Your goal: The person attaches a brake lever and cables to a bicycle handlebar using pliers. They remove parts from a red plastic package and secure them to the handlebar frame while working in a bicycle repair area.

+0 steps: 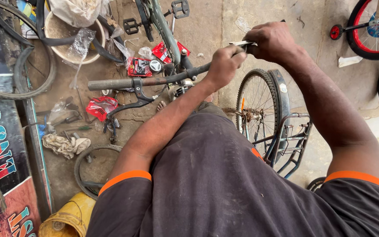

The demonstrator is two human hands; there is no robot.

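A bicycle handlebar (163, 80) with a grey grip (109, 84) and a black brake lever (130, 104) runs across the middle. My left hand (224, 66) is closed around the bar near its centre. My right hand (272, 41) is closed on a thin silvery tool (242, 43) whose tip sits just above my left fist. The bike's green frame (165, 30) and black pedals (180, 8) lie beyond the bar. Its rear wheel (256, 112) and black carrier rack (291, 138) show between my arms.
Red packets (140, 66), plastic bags, a rag (64, 145) and small tools litter the concrete floor at left. A loose tyre (94, 169), a yellow bucket (69, 218), a round basin (66, 35) and a printed board (1, 162) are on the left. Other bicycle wheels (373, 30) stand at right.
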